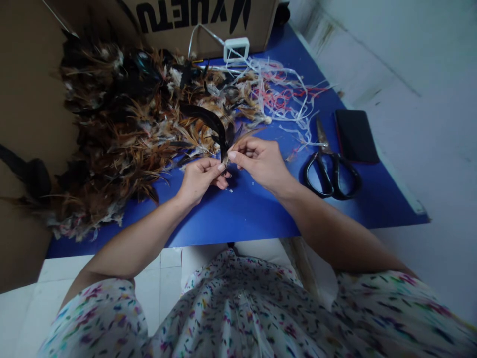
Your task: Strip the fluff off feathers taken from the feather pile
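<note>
My left hand (203,179) pinches the lower ends of a small bunch of feathers, thumb on top. A long curved black feather (213,122) rises from that grip and bends away to the left. Close against it, my right hand (261,159) has thumb and forefinger pressed together on the same bunch, where brown feathers (248,135) stick out. The exact spot where the fingertips meet is partly hidden. Just behind both hands spreads a big heap of brown, black and white feathers (126,129).
Black-handled scissors (331,174) lie right of my hands, beside a dark flat case (357,135). White and red string strips (286,94) tangle behind them. A small white device (236,49) stands before a cardboard box (238,25). The blue table (238,219) meets a wall at right.
</note>
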`<state>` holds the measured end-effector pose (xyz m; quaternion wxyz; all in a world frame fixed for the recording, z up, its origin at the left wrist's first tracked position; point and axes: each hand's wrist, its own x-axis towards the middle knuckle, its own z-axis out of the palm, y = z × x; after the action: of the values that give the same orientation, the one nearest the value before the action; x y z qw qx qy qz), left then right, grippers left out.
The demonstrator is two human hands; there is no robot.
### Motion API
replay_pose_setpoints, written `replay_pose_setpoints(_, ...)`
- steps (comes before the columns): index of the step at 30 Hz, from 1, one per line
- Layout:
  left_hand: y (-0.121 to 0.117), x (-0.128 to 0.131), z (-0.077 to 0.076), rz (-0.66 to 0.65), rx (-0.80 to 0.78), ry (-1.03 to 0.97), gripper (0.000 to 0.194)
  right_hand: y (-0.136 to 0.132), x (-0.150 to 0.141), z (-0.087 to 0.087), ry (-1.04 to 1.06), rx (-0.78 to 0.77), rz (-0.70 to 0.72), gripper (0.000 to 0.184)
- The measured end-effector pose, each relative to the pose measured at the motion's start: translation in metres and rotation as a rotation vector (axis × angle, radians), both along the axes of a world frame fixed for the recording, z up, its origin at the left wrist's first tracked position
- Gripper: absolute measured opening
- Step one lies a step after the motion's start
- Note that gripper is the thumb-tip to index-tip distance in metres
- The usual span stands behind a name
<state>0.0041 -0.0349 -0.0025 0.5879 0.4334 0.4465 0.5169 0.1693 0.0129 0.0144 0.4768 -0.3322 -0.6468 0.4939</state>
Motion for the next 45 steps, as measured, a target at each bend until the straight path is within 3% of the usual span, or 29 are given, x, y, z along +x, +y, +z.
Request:
replay_pose_setpoints(13, -0.0012, -0.0006, 0.0016, 0.006, -0.005, 0.082, 0.048, -0.003, -0.0063, -0.0043, 0.014, -0.029, 0.006, 0.017)
replay_pose_setpoints(19, -0.0007, -0.0008, 0.0023, 0.006, -0.003, 0.086, 0.048, -0.0025, -0.0048, -0.0028, 0.015, -0.121, 0.05, 0.031)
replay_pose_setpoints(24, 0.0, -0.0002, 0.0032, 0.066, 0.007, 0.054, 0.05, -0.0049, -0.0032, -0.004, -0.159, -0.122, 0.097, 0.039)
replay_pose_setpoints(34, 0.0003, -0.0012, 0.0027, 0.062, -0.011, 0.06, 0.048, -0.0047, -0.0021, -0.0092, -0.242, -0.052, 0.1, 0.016)
replay_pose_setpoints(45, 0.0006, -0.0015, 0.0039, 0.042, -0.011, 0.002, 0.044, -0.0032, -0.0019, -0.005, -0.158, -0.102, 0.02, 0.014)
